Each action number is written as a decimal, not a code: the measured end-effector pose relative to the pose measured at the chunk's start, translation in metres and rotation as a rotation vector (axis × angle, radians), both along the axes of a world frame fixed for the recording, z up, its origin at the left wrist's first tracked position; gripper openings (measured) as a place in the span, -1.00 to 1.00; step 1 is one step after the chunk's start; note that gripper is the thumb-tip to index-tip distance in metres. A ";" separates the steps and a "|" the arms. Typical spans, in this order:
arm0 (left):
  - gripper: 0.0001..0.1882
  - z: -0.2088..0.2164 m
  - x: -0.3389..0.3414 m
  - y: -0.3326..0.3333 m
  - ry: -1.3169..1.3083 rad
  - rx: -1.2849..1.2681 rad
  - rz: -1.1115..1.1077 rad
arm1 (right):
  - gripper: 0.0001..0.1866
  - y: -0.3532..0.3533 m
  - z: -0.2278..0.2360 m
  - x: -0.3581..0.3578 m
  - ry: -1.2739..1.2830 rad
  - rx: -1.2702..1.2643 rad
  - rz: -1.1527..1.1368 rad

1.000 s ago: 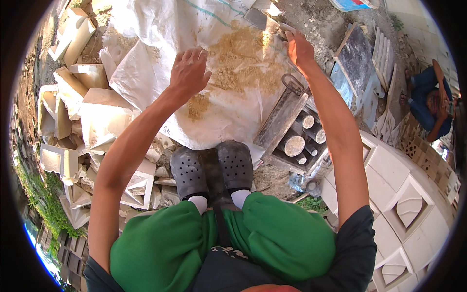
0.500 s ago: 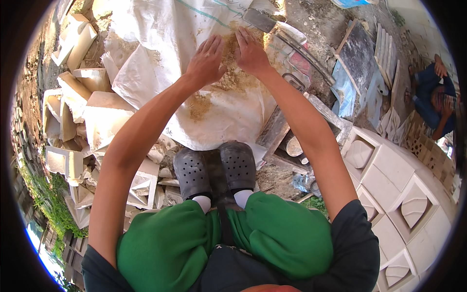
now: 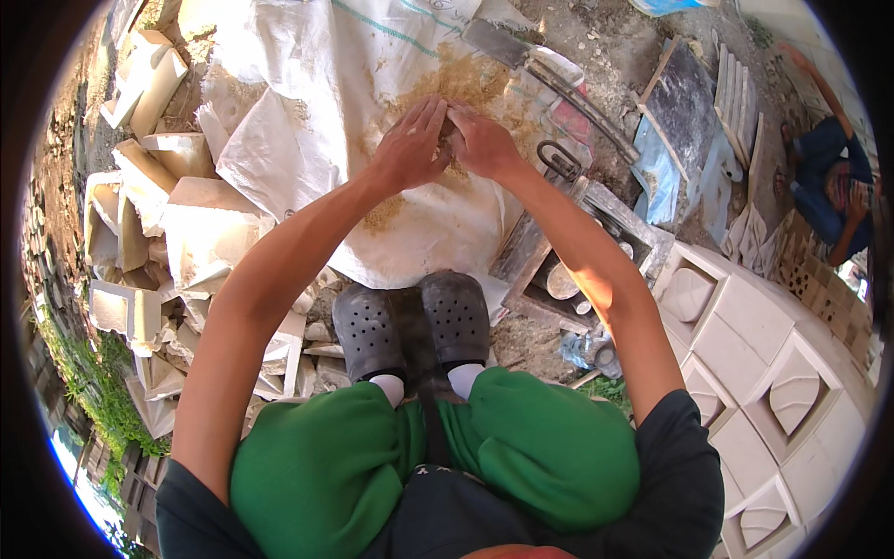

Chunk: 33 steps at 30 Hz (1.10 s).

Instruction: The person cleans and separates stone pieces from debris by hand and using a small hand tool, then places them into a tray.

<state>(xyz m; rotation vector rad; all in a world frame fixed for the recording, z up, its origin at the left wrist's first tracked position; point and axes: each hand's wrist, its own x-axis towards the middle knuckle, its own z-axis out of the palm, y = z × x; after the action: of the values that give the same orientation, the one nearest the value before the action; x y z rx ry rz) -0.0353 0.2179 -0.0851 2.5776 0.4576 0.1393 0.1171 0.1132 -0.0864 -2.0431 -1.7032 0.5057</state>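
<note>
My left hand [image 3: 411, 145] and my right hand [image 3: 484, 143] lie close together, cupped toward each other over a white woven sack [image 3: 307, 140] spread on the ground. Fingertips nearly meet, and the fingers are stretched out, not curled into a grip. In the narrow gap between the palms shows some brown sandy material [image 3: 448, 140], mostly hidden by the hands. Loose tan powder [image 3: 456, 79] is smeared over the sack just beyond the fingers. My dark clogs [image 3: 454, 317] stand at the sack's near edge.
Broken cream block pieces [image 3: 209, 233] pile up on the left. To the right are a flat metal trowel-like blade [image 3: 494, 42], long metal bars [image 3: 582, 107] and a grimy metal frame [image 3: 540, 279]. Pale patterned blocks [image 3: 745, 321] stack at lower right. Another person [image 3: 829, 182] sits at far right.
Both hands have drawn back toward me and come together, from apart on the powder to nearly touching around the brown material. The seated person's one arm has lifted outward.
</note>
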 end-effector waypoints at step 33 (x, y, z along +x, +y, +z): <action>-0.32 0.044 -0.114 -0.046 0.214 -0.145 0.205 | -0.60 -0.043 0.036 -0.094 0.286 -0.036 -0.395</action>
<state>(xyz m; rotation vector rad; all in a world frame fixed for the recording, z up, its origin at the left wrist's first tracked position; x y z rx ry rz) -0.1494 0.1715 -0.0416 2.4088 0.7819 -0.0973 0.0226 0.0702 -0.0506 -2.1392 -1.0993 0.6584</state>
